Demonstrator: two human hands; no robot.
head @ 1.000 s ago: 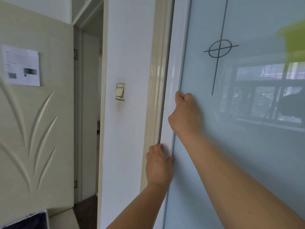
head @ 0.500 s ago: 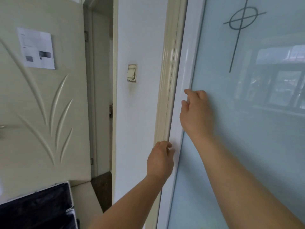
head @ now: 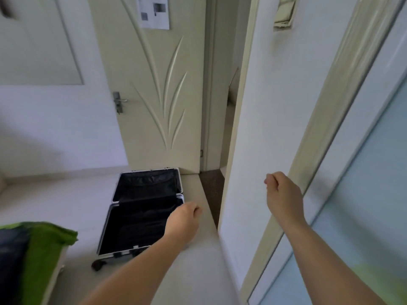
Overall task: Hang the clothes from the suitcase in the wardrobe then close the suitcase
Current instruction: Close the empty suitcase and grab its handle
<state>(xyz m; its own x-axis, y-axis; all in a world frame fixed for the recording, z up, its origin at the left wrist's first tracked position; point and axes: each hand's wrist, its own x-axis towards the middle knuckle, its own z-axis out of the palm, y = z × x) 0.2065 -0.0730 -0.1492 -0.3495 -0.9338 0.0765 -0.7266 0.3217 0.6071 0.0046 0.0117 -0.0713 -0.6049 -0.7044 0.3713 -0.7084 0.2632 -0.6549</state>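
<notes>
Left hand (head: 182,223) dropped from the wardrobe door (head: 372,177), fingers (head: 195,211) near the open suitcase (head: 141,227).

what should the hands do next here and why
Probably reach down to the suitcase and fold one half over the other to close it. It lies open on the floor with only black lining showing, no clothes visible inside, and the left hand and right hand both hold nothing.
</notes>
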